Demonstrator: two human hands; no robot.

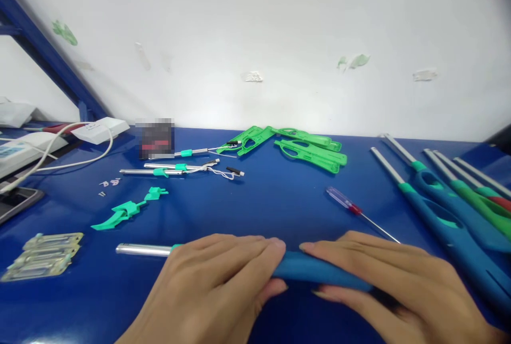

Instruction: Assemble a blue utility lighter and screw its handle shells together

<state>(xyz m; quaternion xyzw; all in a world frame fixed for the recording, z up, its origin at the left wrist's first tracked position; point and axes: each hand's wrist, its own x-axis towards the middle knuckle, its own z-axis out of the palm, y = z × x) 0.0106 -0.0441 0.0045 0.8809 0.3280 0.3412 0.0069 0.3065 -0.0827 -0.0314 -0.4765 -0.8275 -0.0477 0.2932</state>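
Low in the view, a long-nosed lighter (305, 269) with a blue handle and a silver metal tube lies crosswise. My left hand (215, 280) is closed over the handle near the tube end, its thumb below and fingers on top. On the other end of the handle, my right hand (399, 280) grips with the thumb underneath. Both hands cover much of the handle, so its trigger area is hidden. A screwdriver (343, 200) with a clear and red handle lies just beyond my right hand.
Finished-looking lighters (435, 216) lie at the right. Green handle halves (311, 155) rest by the wall. Metal tubes with wires (171, 172), teal plastic pieces (125, 213), small screws (102, 194) and a clear parts pack (43, 256) are left. A white cable (80, 163) and phone (19, 203) sit far left.
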